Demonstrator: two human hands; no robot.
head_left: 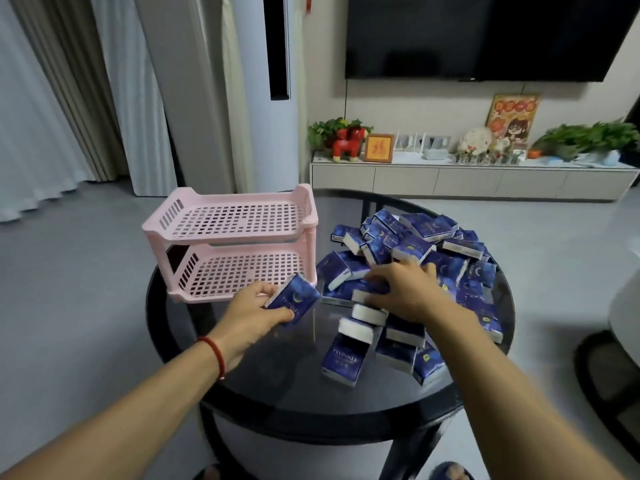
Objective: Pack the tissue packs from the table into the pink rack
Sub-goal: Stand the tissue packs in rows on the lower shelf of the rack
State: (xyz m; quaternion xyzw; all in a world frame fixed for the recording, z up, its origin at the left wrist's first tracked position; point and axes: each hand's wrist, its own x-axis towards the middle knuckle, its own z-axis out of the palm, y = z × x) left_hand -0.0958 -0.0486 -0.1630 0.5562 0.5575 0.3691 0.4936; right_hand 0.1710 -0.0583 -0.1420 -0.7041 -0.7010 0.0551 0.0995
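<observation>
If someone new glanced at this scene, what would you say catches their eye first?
Probably the heap of blue tissue packs spread over the right side of the round dark glass table, with the right hand resting on it. Next, the pink rack at the table's back left, both tiers bare. Just before its lower tier, the left hand holds one pack.

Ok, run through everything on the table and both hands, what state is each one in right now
Pink rack: upright, both shelves empty.
Left hand: grips one tissue pack just in front of the lower shelf.
Right hand: fingers on the pile of tissue packs, grip unclear.
Round table: holds rack and pile.
</observation>
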